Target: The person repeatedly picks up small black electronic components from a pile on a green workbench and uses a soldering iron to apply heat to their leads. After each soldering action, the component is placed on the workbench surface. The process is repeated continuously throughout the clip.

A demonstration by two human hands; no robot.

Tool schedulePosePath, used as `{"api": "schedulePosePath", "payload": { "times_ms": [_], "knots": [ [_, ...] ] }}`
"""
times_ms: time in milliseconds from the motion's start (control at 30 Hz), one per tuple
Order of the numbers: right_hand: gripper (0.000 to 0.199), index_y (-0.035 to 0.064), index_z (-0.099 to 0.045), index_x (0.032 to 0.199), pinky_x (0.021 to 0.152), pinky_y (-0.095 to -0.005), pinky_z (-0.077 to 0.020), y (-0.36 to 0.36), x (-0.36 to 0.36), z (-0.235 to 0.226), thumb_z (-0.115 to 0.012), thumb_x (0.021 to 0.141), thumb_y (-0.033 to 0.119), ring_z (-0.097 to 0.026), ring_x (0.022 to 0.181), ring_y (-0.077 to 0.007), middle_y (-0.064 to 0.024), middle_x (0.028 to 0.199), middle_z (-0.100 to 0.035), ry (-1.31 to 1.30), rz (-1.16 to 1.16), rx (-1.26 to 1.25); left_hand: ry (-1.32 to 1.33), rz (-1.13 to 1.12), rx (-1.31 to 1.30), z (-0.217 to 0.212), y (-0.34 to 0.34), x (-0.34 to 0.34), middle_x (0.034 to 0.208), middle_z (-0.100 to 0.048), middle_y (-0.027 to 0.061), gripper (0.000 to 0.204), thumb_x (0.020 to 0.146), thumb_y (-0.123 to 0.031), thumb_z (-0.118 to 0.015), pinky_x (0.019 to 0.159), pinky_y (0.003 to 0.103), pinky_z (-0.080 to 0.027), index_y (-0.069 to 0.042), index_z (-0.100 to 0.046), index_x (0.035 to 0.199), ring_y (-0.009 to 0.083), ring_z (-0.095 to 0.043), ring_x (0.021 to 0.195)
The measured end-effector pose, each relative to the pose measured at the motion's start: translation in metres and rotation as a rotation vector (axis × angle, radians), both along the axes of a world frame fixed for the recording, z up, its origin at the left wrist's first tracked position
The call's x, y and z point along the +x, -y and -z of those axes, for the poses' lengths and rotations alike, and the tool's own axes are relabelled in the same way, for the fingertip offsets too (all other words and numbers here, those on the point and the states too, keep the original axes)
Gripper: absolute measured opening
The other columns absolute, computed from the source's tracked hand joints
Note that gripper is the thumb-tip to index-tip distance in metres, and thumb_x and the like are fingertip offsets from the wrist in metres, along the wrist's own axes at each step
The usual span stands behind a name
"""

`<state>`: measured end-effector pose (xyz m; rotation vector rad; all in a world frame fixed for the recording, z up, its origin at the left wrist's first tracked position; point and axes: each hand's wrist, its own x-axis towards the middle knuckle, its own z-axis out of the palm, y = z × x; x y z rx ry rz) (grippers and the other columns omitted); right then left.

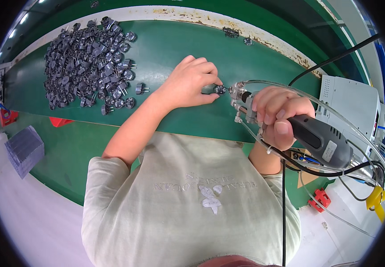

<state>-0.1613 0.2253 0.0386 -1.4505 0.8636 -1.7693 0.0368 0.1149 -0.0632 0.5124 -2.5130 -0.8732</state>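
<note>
Between the thumb and forefinger of my left hand is a small dark round part with pins, held down at the green tabletop. My right hand is wrapped around a black handheld electric screwdriver. Its metal nozzle head points left and reaches the part or stops just beside it; I cannot tell which. A transparent hose and a black cable run back from the tool. A large heap of similar dark pinned parts lies to the left, with one loose part nearer my left forearm.
Along the table's far side runs a worn white ledge. Several small dark pieces lie near it. At the right stands a white boxy machine. Below the table are a red clamp-like piece and a yellow one.
</note>
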Motion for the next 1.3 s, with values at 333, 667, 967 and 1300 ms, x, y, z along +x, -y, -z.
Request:
{"api": "schedulePosePath", "payload": {
  "times_ms": [333, 667, 967, 1300],
  "knots": [
    [0.022, 0.0071, -0.055, 0.095, 0.057, -0.0410, -0.0538, 0.002, -0.001, -0.001, -0.074, 0.095, 0.019, -0.058, 0.055, -0.0205, -0.0058, 0.068, -0.058, -0.007, -0.026, 0.002, -0.001, 0.007, 0.010, 0.000, 0.001, 0.000, 0.096, -0.063, -0.0035, 0.027, 0.074, -0.025, -0.089, 0.083, 0.036, -0.042, -0.016, -0.080, 0.098, 0.0188, -0.060, 0.095],
    [0.023, 0.0072, -0.054, 0.095, 0.056, -0.0408, -0.0533, 0.003, 0.000, -0.002, -0.072, 0.096, 0.023, -0.057, 0.054, -0.0200, -0.0053, 0.067, -0.057, -0.031, -0.024, -0.002, -0.018, 0.007, -0.001, 0.003, 0.001, 0.000, 0.095, -0.063, -0.0042, 0.027, 0.074, -0.026, -0.089, 0.082, 0.036, -0.042, -0.016, -0.080, 0.097, 0.0178, -0.061, 0.095],
    [0.022, 0.0057, -0.054, 0.094, 0.056, -0.0396, -0.0529, 0.006, 0.001, 0.000, -0.073, 0.093, 0.016, -0.057, 0.054, -0.0198, -0.0060, 0.067, -0.058, -0.028, -0.025, -0.026, -0.024, 0.012, -0.014, 0.005, 0.002, 0.000, 0.095, -0.064, -0.0055, 0.027, 0.074, -0.026, -0.089, 0.082, 0.035, -0.041, -0.017, -0.080, 0.098, 0.0168, -0.061, 0.094],
    [0.021, 0.0000, -0.054, 0.087, 0.053, -0.0336, -0.0501, 0.020, 0.013, 0.007, -0.068, 0.080, -0.015, -0.056, 0.055, -0.0195, -0.0097, 0.067, -0.060, -0.111, -0.049, -0.077, -0.011, 0.030, -0.011, 0.003, 0.003, 0.000, 0.095, -0.063, -0.0053, 0.024, 0.076, -0.025, -0.088, 0.082, 0.034, -0.040, -0.017, -0.079, 0.096, 0.0171, -0.060, 0.093]
  ]
}}
